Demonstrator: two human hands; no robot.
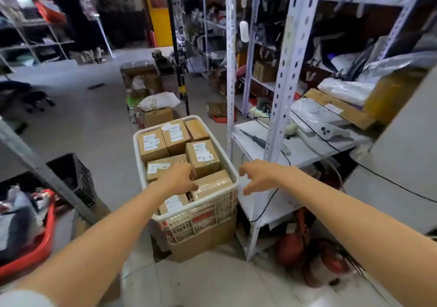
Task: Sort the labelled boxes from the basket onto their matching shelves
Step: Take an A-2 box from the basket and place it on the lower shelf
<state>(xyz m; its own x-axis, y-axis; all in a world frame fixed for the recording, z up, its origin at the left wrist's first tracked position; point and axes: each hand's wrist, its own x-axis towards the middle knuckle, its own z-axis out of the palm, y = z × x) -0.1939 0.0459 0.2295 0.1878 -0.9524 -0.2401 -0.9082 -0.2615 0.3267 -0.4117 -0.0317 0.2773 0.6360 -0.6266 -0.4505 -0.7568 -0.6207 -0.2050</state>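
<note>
Early stage, by the look of it: the basket [212, 209] is packed with boxes and none is lifted out. It is white plastic lattice with a rounded rim and stands on a carton [208, 238] beside the perforated white metal shelves [281, 94]. Boxes are brown card, glossy tape, paper labels, one reading A-2 [203, 157]. Left hand [177, 179]: fingers curled round the end of a mid-row box [160, 167], apparently gripping it. Right hand [255, 176] hovers beside the rim, fingers loosely bent, holding nothing.

Handwritten "A-2" stands on the white label of the middle right box [203, 158] in the basket [233, 172]. The far left box [152, 144] bears "A-2" too, seen upside down, and the near left box [158, 167] shows it sideways. The finer print on all the labels is too small to read.
</note>
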